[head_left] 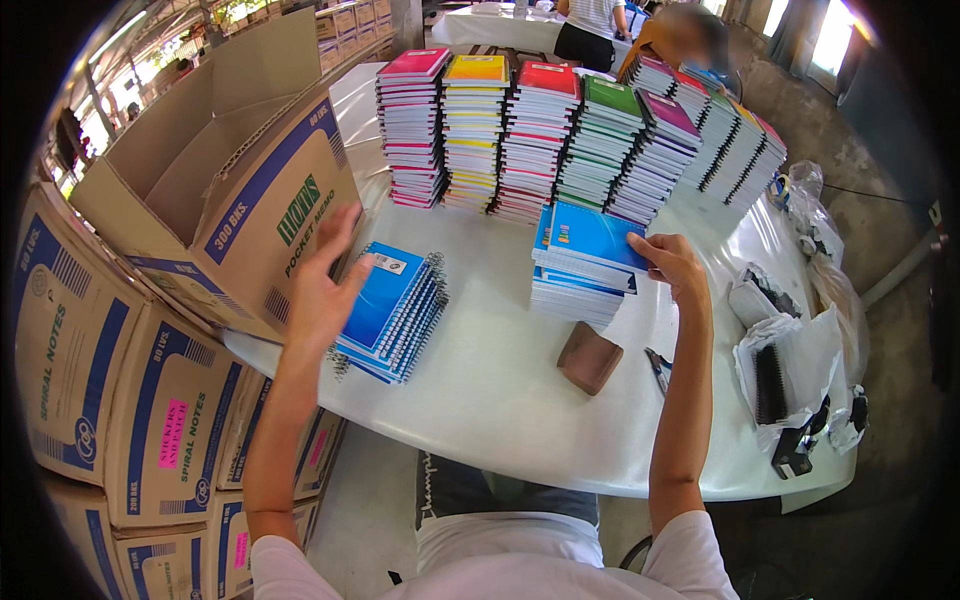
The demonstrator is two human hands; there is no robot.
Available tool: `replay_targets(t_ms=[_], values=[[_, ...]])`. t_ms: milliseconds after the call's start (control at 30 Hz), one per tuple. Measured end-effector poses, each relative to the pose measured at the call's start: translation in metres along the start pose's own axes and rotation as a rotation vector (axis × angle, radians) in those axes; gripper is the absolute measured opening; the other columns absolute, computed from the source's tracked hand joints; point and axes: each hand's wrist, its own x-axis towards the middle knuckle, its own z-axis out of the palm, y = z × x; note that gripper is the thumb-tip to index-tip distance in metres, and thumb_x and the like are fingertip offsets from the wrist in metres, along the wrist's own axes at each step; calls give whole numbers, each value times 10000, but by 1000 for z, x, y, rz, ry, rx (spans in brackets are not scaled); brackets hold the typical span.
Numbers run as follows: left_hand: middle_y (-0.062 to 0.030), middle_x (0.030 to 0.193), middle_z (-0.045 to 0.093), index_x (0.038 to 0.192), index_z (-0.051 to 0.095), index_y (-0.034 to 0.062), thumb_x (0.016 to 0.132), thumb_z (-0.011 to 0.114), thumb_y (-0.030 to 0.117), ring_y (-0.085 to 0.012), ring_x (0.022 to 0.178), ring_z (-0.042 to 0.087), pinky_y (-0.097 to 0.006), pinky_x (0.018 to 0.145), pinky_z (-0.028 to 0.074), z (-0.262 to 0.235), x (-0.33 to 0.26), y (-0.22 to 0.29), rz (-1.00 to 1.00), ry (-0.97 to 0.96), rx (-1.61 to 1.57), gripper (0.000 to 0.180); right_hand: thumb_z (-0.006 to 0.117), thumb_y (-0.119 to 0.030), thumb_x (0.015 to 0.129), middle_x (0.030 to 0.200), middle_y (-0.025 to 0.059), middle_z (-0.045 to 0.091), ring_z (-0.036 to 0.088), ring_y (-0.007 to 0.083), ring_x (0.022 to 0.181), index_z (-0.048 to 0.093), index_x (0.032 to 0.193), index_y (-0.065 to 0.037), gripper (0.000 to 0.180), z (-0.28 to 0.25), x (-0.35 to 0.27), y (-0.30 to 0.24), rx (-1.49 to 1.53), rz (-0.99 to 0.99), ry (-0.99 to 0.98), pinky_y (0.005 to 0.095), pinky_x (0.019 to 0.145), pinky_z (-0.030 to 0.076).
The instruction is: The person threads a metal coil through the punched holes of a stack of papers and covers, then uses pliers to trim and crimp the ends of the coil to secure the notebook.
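Evidently my right hand point(672, 262) pinches the top blue notebook point(598, 235) on the right stack point(580, 285) by its light, flexible right edge, while my left hand point(322, 290), open, rests against the slippery left pile point(392, 315).

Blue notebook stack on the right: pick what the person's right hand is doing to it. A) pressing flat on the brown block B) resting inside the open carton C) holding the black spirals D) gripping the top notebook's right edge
D: the right hand pinches the right edge of the top blue notebook on its stack, away from the brown block.
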Motion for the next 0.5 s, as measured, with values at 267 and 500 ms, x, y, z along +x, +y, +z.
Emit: replay_targets(t_ms=[267,500], values=[[-136,1529,392,1404,517,113,845,689,25,-313,1471,217,-396,1158,234,75,-13,35,9,-106,-52,591,775,-201,778,565,47,516,476,138,497,578,608,14,337,4,6,-1,223,19,-19,285,512,418],[-157,1517,391,1431,476,178,847,716,98,-404,1452,211,-445,1140,283,117,-8,34,15,-178,-119,636,765,-129,763,656,71,585,525,129,587,589,661,17,250,-11,-17,-30,-9,-52,95,301,530,431]])
